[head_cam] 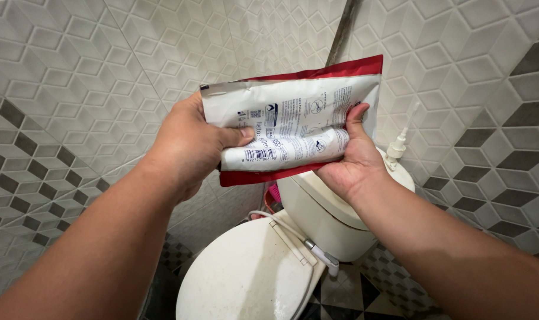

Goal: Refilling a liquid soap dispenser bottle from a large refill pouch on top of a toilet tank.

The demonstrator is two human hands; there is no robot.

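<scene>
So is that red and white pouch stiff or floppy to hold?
Likely floppy: the refill pouch creases where the left hand and right hand pinch it. Probably light, since it looks fairly flat. Its glossy film may be slippery.

I hold one package: a flat, soft refill pouch [293,121], roughly rectangular, white on the face turned to me, with a red band along its top edge and another along its bottom edge. It is creased across the middle and tilted, its right end higher. My left hand [189,148] grips its left end, thumb pressed on the white face, the fingers behind it. My right hand [349,160] supports its lower right part, thumb on the face. Small dark print panels and a striped code block lie between my two thumbs.
</scene>
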